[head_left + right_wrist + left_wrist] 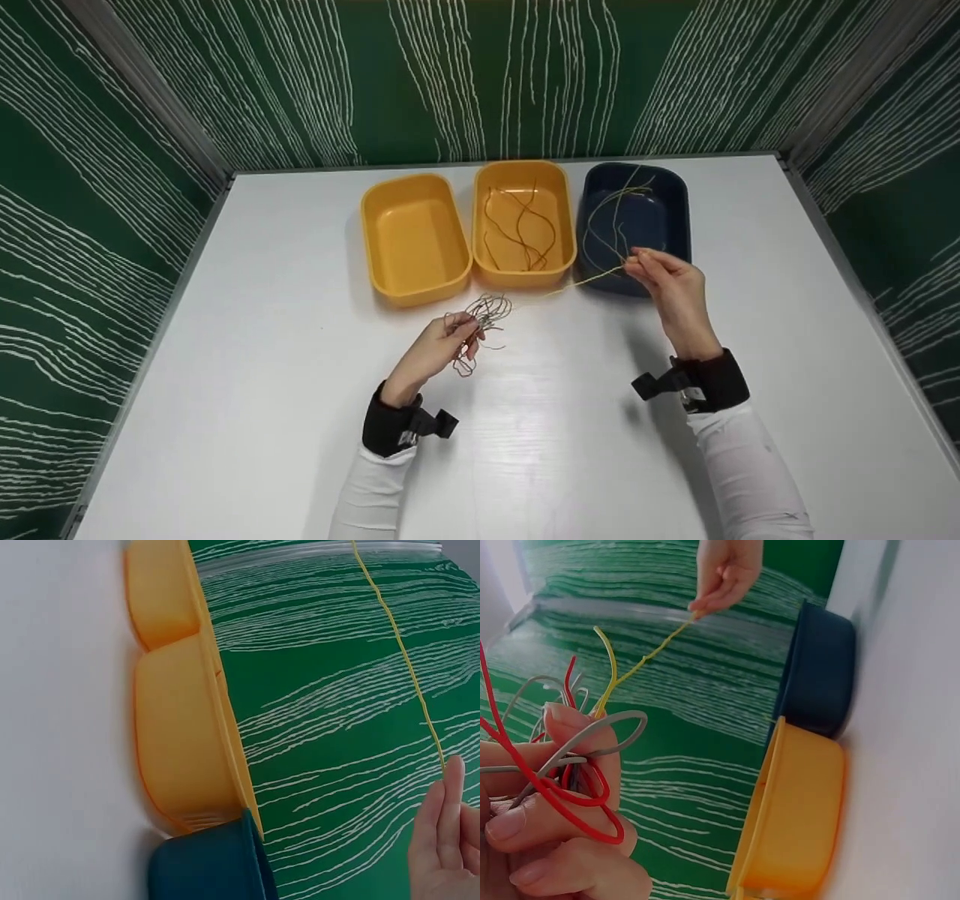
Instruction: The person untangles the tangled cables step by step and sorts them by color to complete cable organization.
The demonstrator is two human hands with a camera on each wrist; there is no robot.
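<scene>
On the white counter [540, 469], from the left: a yellow, rounded-rectangular plastic tub [421, 295]; my left hand [435, 351], gripping tangled red and grey wires [489, 309]; a matching tub [525, 280] containing wavy strands [555, 232]; a thin yellow wire [409, 664], stretched between both hands; a dark-blue tub [680, 214]; above it, my right hand [676, 300], pinching that wire.

Room abv L bin [417, 244]; yel. wire [646, 658] btwn hands [435, 349] [675, 296]

Soft glare brightens the table [517, 442], with blurred shadows.
</scene>
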